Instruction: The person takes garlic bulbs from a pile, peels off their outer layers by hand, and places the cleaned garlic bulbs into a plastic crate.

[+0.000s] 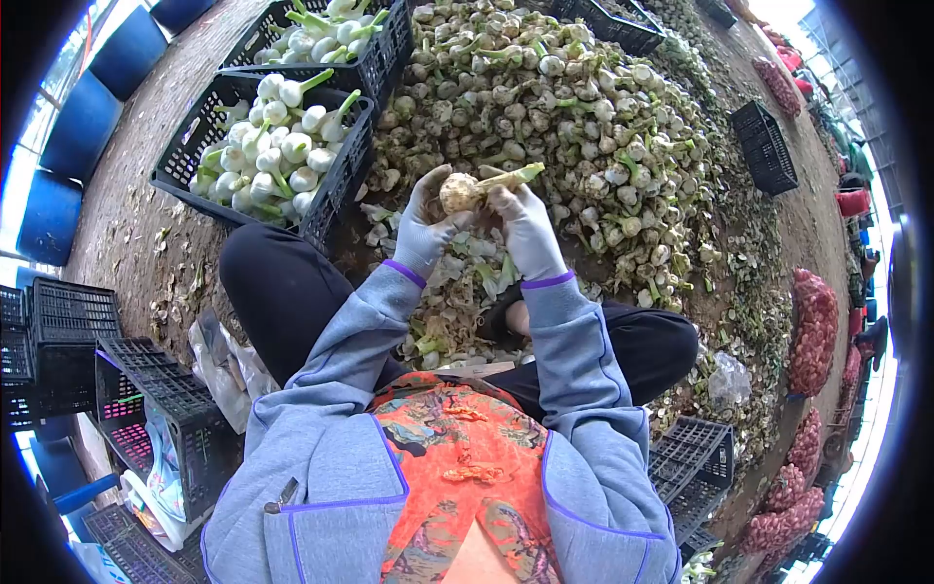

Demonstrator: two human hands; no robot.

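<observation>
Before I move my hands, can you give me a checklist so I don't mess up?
1. Left hand has the bulb: ok, it's in the fingers.
2. Right hand has the stalk: ok, it's at the fingertips.
3. Gloves on: ok, both hands.
4. Bulb as white as the bulbs in the nearer crate: not ok, it looks brownish.
5. Room in that crate: cannot tell, they're heaped up.
6. Bulb's underside looks fine: cannot tell, it's hidden.
</observation>
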